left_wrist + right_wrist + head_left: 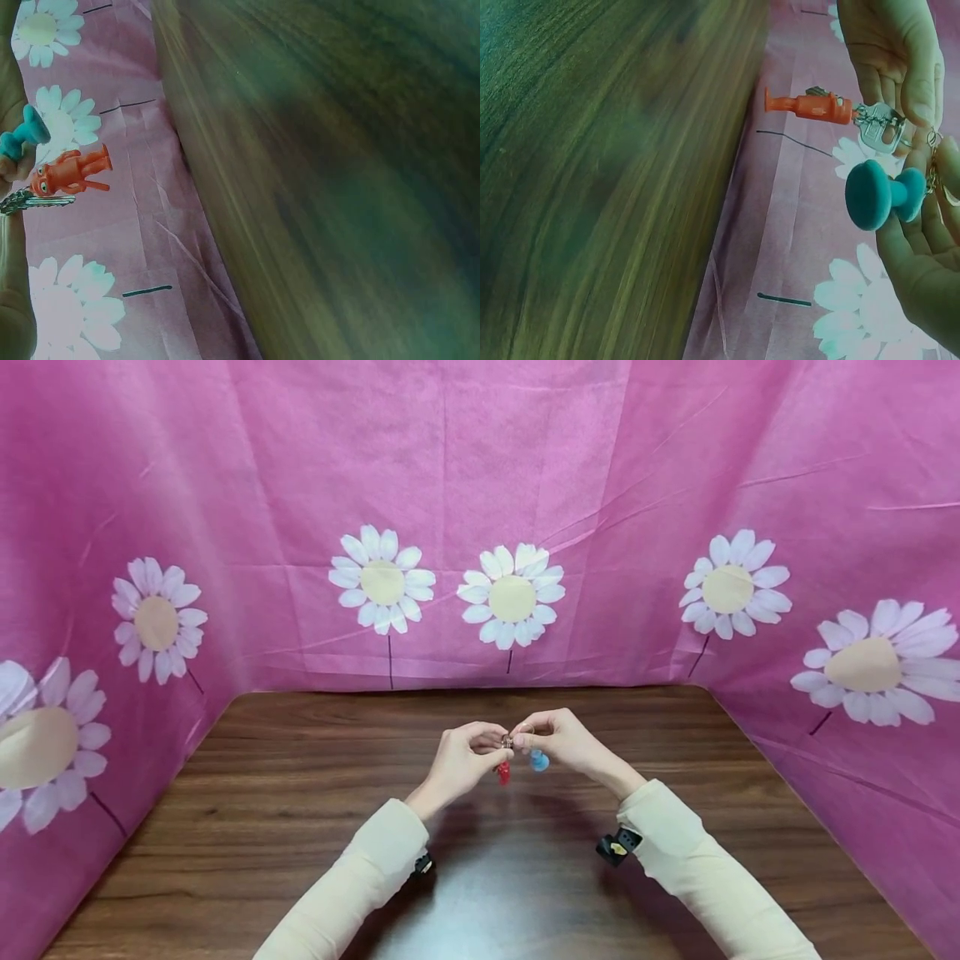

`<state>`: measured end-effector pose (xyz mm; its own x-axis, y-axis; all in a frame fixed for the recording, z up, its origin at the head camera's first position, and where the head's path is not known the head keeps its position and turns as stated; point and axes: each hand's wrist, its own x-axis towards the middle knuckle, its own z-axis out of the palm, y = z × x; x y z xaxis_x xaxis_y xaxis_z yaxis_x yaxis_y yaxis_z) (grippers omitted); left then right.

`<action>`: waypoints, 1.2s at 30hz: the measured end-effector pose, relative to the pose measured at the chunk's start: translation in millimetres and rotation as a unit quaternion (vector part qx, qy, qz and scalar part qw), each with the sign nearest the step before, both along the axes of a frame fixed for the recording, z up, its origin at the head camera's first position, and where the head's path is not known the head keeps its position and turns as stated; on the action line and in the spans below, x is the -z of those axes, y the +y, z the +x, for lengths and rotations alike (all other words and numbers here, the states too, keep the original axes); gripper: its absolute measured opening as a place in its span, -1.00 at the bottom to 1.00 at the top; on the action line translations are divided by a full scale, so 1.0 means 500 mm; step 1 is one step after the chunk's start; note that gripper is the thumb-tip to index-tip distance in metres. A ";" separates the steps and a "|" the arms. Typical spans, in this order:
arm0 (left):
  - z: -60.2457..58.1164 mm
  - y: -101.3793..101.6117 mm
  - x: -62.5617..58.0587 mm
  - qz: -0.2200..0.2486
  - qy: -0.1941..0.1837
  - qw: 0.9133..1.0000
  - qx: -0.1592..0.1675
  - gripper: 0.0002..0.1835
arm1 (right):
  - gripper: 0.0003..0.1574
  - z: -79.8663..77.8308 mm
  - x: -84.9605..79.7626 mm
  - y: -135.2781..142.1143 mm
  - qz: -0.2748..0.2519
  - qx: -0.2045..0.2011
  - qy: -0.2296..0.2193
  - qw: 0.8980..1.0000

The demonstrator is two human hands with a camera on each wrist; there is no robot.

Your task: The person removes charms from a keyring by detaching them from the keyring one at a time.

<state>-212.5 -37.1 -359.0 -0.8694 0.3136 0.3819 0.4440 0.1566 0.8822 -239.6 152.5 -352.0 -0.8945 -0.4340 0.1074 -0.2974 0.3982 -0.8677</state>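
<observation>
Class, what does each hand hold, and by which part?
Left hand: keys and a red figurine, by their ring end; right hand: a blue charm, by its metal chain.

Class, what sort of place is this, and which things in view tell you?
Probably a small filming booth: a wooden-looking table is enclosed on three sides by pink cloth printed with daisies, and a black device is worn at each wrist.

Before me spreads a dark wood-grain bench (187,860), a pale glare (480,906) on its near part; pink cloth (300,468) (creased, patterned with white daisies (382,582)) walls me in on three sides.
</observation>
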 end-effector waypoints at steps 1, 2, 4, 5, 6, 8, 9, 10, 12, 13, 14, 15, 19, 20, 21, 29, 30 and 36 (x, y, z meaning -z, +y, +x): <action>-0.001 0.000 0.001 0.005 -0.004 1.000 0.001 -0.74 | -0.75 0.001 -0.001 -0.001 -0.001 0.002 0.004 1.000; -0.002 0.000 0.002 0.008 -0.007 1.000 0.001 -0.74 | -0.75 0.001 -0.002 -0.003 -0.001 0.006 0.009 1.000; -0.005 0.001 0.004 0.017 -0.012 1.000 0.001 -0.74 | -0.76 0.002 -0.005 -0.006 -0.003 0.012 0.023 1.000; -0.006 0.001 0.005 0.021 -0.016 1.000 0.001 -0.74 | -0.77 0.002 -0.007 -0.007 -0.004 0.014 0.032 0.999; -0.007 0.001 0.006 0.024 -0.020 1.000 0.001 -0.74 | -0.78 0.002 -0.007 -0.009 -0.005 0.016 0.041 0.999; -0.008 0.001 0.007 0.030 -0.028 0.999 0.003 -0.73 | -0.79 0.002 -0.008 -0.011 -0.011 0.021 0.052 0.998; -0.009 0.001 0.008 0.034 -0.034 0.999 0.005 -0.73 | -0.80 0.002 -0.007 -0.012 -0.016 0.023 0.053 0.998; -0.008 0.000 0.009 0.038 -0.039 0.998 0.007 -0.73 | -0.80 0.003 -0.007 -0.013 -0.021 0.023 0.054 0.998; -0.008 0.000 0.011 0.046 -0.042 0.998 0.010 -0.73 | -0.82 0.004 -0.005 -0.014 -0.023 0.029 0.058 0.998; -0.007 0.001 0.012 0.050 -0.044 0.998 0.012 -0.73 | -0.83 0.005 -0.004 -0.015 -0.021 0.034 0.060 0.997; -0.006 0.001 0.012 0.054 -0.044 0.998 0.013 -0.73 | -0.84 0.006 -0.004 -0.016 -0.020 0.038 0.062 0.997; -0.006 0.001 0.013 0.056 -0.043 0.997 0.013 -0.74 | -0.85 0.008 -0.004 -0.016 -0.018 0.042 0.065 0.997; -0.007 0.004 0.013 0.055 -0.029 0.998 0.016 -0.74 | -0.85 0.012 -0.007 -0.017 -0.019 0.065 0.080 0.995; -0.008 0.006 0.013 0.056 -0.025 0.998 0.016 -0.74 | -0.84 0.013 -0.008 -0.018 -0.022 0.068 0.083 0.994; -0.009 0.007 0.014 0.058 -0.021 0.998 0.016 -0.74 | -0.84 0.014 -0.008 -0.018 -0.025 0.073 0.084 0.993; -0.004 0.017 0.026 0.089 -0.004 0.996 0.016 -0.74 | -0.80 0.018 0.003 -0.017 -0.025 0.107 0.107 0.988; -0.004 0.017 0.028 0.091 -0.006 0.996 0.013 -0.73 | -0.80 0.019 0.004 -0.017 -0.026 0.109 0.108 0.988; -0.007 0.018 0.032 0.092 -0.027 0.995 0.003 -0.68 | -0.86 0.023 0.005 -0.019 -0.032 0.117 0.108 0.987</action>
